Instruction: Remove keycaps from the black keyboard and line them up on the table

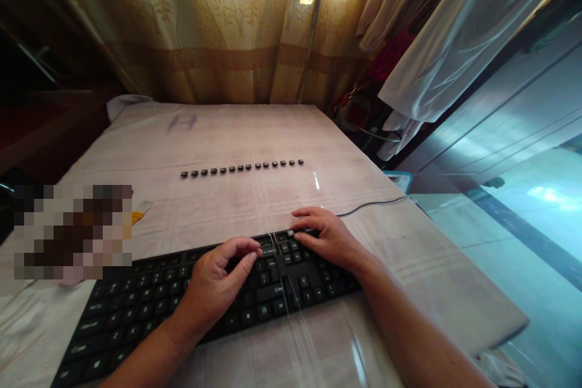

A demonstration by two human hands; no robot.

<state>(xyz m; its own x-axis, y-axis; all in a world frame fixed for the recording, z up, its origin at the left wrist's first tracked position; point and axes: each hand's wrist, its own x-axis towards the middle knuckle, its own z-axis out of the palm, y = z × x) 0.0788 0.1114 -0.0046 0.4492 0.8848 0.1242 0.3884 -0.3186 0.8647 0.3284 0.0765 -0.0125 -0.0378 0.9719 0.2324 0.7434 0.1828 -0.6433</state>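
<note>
A black keyboard (154, 291) lies at an angle across the front of the table, under both hands. My left hand (218, 279) is over its middle, thumb and index finger pinched together; anything between the tips is too small to make out. My right hand (325, 236) rests on the upper right part of the keyboard, fingers stretched out and slightly apart, beside a pale-looking key (291, 233). Between the hands, a pair of thin wires (276, 244) runs over the keys. Farther back, several small black keycaps (231, 168) lie in a spaced row.
The table (245, 133) has a pale, shiny cover. A dark cable (373, 202) runs to its right edge. A blurred-out patch (73, 233) covers something at the left, near papers (36, 327). Curtains (218, 48) hang behind; white cloth (436, 66) hangs at the right.
</note>
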